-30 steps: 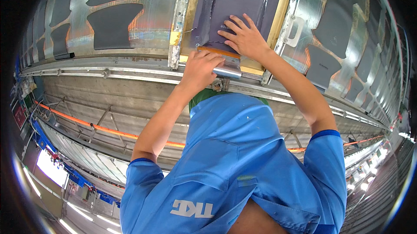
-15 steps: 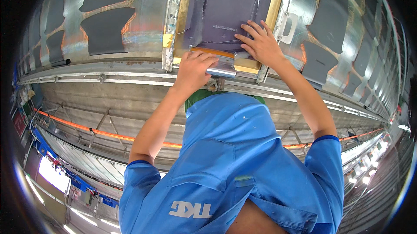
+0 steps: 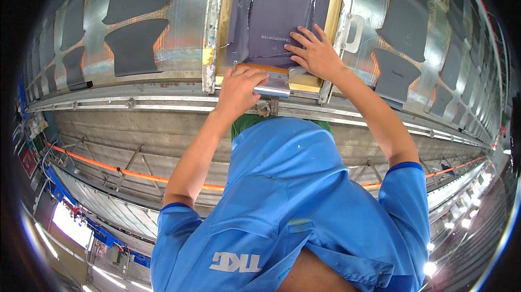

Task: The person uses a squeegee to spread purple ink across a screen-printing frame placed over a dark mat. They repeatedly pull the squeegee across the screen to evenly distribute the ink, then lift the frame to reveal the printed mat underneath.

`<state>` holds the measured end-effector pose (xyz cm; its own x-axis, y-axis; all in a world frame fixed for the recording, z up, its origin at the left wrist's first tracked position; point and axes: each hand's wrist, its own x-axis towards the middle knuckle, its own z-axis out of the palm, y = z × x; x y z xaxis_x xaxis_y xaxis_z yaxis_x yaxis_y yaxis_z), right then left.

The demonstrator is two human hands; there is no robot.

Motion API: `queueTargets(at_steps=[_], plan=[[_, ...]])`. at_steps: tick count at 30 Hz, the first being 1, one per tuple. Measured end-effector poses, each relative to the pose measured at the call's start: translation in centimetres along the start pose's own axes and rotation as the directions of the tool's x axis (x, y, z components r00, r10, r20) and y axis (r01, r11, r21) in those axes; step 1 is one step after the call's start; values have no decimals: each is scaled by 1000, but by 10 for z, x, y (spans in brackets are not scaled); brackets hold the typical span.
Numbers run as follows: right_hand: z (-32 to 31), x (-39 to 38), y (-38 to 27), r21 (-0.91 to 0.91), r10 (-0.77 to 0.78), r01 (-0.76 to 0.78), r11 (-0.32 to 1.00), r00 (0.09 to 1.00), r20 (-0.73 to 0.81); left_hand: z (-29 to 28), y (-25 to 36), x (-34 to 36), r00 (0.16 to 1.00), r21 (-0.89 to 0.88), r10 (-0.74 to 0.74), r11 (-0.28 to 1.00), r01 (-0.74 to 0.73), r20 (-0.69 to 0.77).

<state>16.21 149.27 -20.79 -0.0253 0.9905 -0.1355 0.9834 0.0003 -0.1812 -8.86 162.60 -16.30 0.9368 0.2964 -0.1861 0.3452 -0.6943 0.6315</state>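
Observation:
A squeegee (image 3: 274, 87) with a silvery holder and an orange blade lies across the near end of a printing screen, and my left hand (image 3: 240, 87) is closed around its left part. My right hand (image 3: 317, 56) rests with fingers spread over the right side of the screen's dark purple mesh (image 3: 277, 7). Its fingertips lie on or just above the mesh; contact is hard to tell. Yellow-tan borders and a worn, paint-flecked metal frame (image 3: 213, 26) surround the mesh. Wet, glossy streaks run along both sides of it.
A white handle (image 3: 354, 34) sticks out from the frame's right side. Dark grey cut pieces (image 3: 137, 45) lie on the shiny metal table left and right of the screen. A metal rail (image 3: 168, 103) runs along the near table edge, with an orange hose (image 3: 157, 178) below.
The view has shifted slightly, so the screen sits a little further left. Both hands keep nearly the same places, the left on the squeegee and the right spread over the mesh.

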Motion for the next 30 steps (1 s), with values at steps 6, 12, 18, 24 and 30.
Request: queueTargets(at_steps=[6, 12, 18, 24, 30], plan=[[4, -1, 1, -10, -14, 14, 1000, 999, -49, 2, 3, -3, 1000, 17, -4, 1000, 4, -2], [-11, -6, 8, 203, 69, -21, 979, 969, -235, 3, 14, 7, 999, 80, -14, 997, 16, -36], [-20, -97, 32, 671, 670, -256, 696, 566, -479, 4, 40, 24, 992, 220, -125, 967, 128, -30], [15, -261, 52, 823, 932, -442, 356, 107, -346, 11, 53, 41, 993, 310, -105, 944, 117, -57], [38, -374, 84, 870, 910, -472, 141, -285, -302, 18, 72, 84, 995, 340, -91, 938, 68, 51]])
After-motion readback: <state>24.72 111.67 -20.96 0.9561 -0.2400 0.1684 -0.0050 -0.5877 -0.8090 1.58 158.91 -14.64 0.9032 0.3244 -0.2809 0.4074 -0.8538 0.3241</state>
